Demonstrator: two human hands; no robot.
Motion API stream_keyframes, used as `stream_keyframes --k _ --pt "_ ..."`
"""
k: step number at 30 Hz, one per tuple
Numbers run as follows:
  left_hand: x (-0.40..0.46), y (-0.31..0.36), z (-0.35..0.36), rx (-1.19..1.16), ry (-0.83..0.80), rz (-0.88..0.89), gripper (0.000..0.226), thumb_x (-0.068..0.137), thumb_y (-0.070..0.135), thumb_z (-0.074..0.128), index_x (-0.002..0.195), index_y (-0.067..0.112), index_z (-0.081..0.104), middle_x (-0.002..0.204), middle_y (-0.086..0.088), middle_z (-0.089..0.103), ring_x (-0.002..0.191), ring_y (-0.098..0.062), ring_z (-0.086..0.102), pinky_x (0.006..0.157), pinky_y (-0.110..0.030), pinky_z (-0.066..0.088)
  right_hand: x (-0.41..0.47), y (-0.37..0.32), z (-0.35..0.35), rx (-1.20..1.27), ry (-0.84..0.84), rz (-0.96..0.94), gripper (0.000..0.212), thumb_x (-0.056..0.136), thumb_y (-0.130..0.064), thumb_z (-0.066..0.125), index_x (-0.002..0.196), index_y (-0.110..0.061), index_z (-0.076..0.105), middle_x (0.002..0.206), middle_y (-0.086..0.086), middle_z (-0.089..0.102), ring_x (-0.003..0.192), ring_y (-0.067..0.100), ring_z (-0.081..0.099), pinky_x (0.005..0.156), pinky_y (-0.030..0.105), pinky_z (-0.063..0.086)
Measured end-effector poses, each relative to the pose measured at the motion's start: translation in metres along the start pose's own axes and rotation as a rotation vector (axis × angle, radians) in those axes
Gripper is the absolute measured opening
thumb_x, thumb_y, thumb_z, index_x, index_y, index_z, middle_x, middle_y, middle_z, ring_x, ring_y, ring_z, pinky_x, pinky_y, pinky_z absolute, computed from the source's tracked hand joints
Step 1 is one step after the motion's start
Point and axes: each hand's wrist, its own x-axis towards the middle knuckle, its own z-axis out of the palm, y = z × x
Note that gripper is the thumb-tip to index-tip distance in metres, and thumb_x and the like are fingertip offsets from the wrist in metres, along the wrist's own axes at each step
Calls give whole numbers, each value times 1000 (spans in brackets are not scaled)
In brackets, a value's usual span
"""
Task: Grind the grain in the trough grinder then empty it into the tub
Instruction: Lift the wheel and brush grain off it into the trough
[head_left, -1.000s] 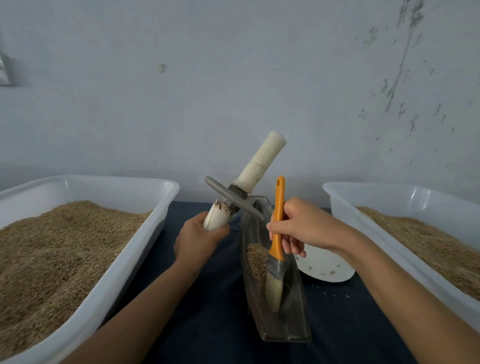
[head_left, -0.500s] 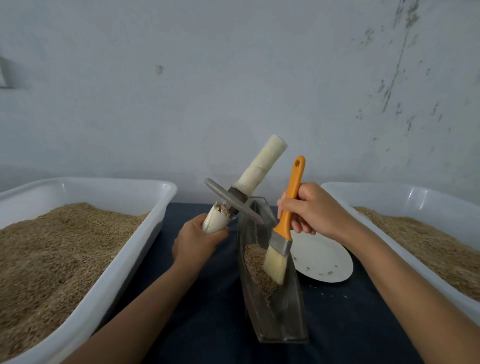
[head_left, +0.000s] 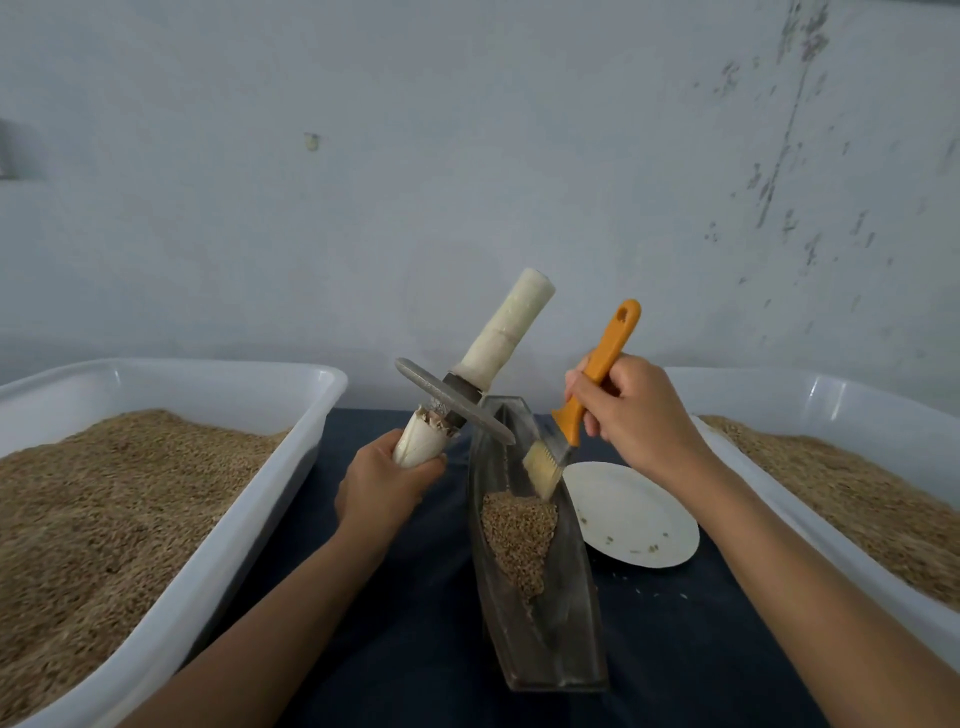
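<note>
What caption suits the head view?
Left hand lifts grinding wheel; right hand brushes grain in trough with brush.

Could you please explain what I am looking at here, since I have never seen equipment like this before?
There is no machine: one camera worn on a person's head looks down at their two bare hands. The left hand holds up a grinding wheel, a metal disc on a pale two-ended handle. The right hand grips an orange-handled brush, its bristles at the far part of the boat-shaped metal trough, by a heap of grain inside. Beside the trough lies a white plate on a dark cloth. White tubs of grain stand left and right.
</note>
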Motion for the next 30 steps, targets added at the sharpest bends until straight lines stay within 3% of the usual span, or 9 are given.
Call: stream_keyframes --k 3,7,11,15,19,21,24,28,30 --pt "0 1 -1 -19 -6 -9 33 77 31 74 106 30 59 89 6 65 78 -13 64 73 -44 57 -3 4 9 -5 -182 -1 25 96 -28 55 86 -8 66 65 3 63 58 9 60 64 24 49" --pt "0 1 0 -17 0 3 27 77 32 74 96 36 56 86 6 66 78 -14 64 74 -46 56 -2 12 17 55 -383 15 14 95 -26 57 89 -17 65 66 1 64 61 11 62 61 18 45" --pt "-2 3 0 -3 5 0 29 77 31 74 101 35 57 89 8 65 81 -11 62 77 -44 55 6 15 4 164 -202 10 22 96 -23 55 81 -12 66 58 2 63 52 11 58 51 14 42" --pt "-4 5 0 11 -5 5 33 78 30 73 109 27 60 93 4 66 86 -14 62 79 -45 55 8 20 -6 234 14 92 27 98 -22 54 81 -5 67 61 10 64 51 17 58 48 18 42" --pt "-3 4 0 25 -2 0 27 77 32 73 101 27 62 86 4 67 81 -16 63 76 -44 55 5 30 -6 199 -17 266 29 97 -19 56 81 2 67 64 17 67 54 23 61 50 25 46" --pt "-2 3 0 33 5 -6 30 76 33 74 103 26 64 84 5 67 79 -16 63 74 -43 55 3 37 -8 153 57 319 30 96 -18 56 77 2 66 62 16 66 50 19 59 48 23 44" --pt "-2 2 0 30 0 -9 29 76 34 74 102 28 62 83 5 66 76 -15 64 73 -43 56 0 43 -14 160 203 309 29 95 -17 55 74 -1 67 56 12 64 44 13 56 45 19 41" --pt "0 1 0 32 12 -14 26 75 35 74 97 32 60 81 7 66 73 -12 64 73 -43 56 -7 45 -14 262 87 313 29 97 -17 56 76 -2 68 57 11 65 46 15 58 46 22 45" --pt "0 1 0 30 10 -12 27 76 34 74 99 32 60 82 7 66 72 -11 64 72 -42 56 -9 48 -16 223 220 319 29 95 -14 55 71 -3 66 52 7 61 42 10 54 44 20 42"
